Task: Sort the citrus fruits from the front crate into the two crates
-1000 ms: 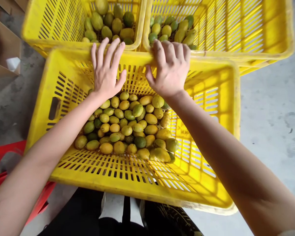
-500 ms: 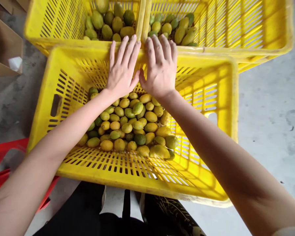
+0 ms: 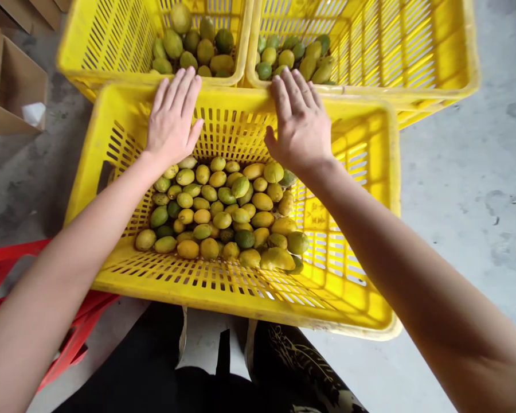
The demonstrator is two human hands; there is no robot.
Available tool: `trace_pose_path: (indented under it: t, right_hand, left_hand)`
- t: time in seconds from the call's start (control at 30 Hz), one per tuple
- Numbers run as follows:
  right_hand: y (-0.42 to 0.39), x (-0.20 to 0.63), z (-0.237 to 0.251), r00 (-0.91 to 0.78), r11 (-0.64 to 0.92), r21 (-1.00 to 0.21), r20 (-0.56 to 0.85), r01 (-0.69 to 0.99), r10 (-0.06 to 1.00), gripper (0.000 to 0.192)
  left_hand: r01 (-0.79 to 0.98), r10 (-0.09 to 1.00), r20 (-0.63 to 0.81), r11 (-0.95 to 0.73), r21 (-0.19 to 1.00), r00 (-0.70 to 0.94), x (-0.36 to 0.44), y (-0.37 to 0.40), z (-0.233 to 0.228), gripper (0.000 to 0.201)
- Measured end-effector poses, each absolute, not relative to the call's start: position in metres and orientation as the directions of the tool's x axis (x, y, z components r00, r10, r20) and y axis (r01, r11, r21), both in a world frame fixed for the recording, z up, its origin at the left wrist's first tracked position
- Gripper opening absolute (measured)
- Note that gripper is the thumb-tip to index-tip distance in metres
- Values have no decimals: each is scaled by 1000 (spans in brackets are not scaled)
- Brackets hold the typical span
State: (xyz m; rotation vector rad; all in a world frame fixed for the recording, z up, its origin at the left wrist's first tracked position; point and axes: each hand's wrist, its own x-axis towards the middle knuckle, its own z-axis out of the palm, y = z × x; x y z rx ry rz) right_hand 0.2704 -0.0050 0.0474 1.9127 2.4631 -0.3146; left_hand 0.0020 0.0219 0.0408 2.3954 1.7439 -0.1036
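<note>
A yellow slatted plastic crate stands in front of me, with yellow and green lemons spread over its floor. My left hand is open, palm down, fingers stretched out at the crate's far rim on the left side. Toward the right along that same rim is my right hand, open as well, its fingers pointing away from me. Nothing shows in either hand. Whether the palms press on the rim is hidden beneath them.
Two more yellow crates, a left one and a right one, stand behind with larger green-yellow fruit inside. A cardboard box is on the floor at far left. Part of a red plastic stool or frame shows at left.
My hands, close together before, have moved apart along the far rim. The left has gone left and the right slightly right. The view has shifted a little; the lemons look unmoved.
</note>
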Motion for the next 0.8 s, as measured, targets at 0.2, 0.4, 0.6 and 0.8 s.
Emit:
trace_pose_path:
  t: [0.2, 0.4, 0.6, 0.8]
  right_hand:
    - [-9, 306, 54, -210, 182, -221, -109, 958, 972, 100]
    - [-15, 340, 59, -99, 75, -191, -121, 979, 988, 93]
    - [-16, 358, 58, -11, 2, -74, -122, 997, 993, 84]
    - [-16, 377, 49, 45, -48, -30, -103, 998, 994, 88]
  left_hand:
    - [962, 967, 20, -256, 96, 255, -39, 32, 33, 109]
    - [977, 982, 32, -182, -110, 186, -69, 48, 33, 107]
    - [943, 968, 47, -230, -239, 248, -88, 64, 28, 106]
    - [952, 987, 106, -88, -294, 123, -75, 54, 21, 101]
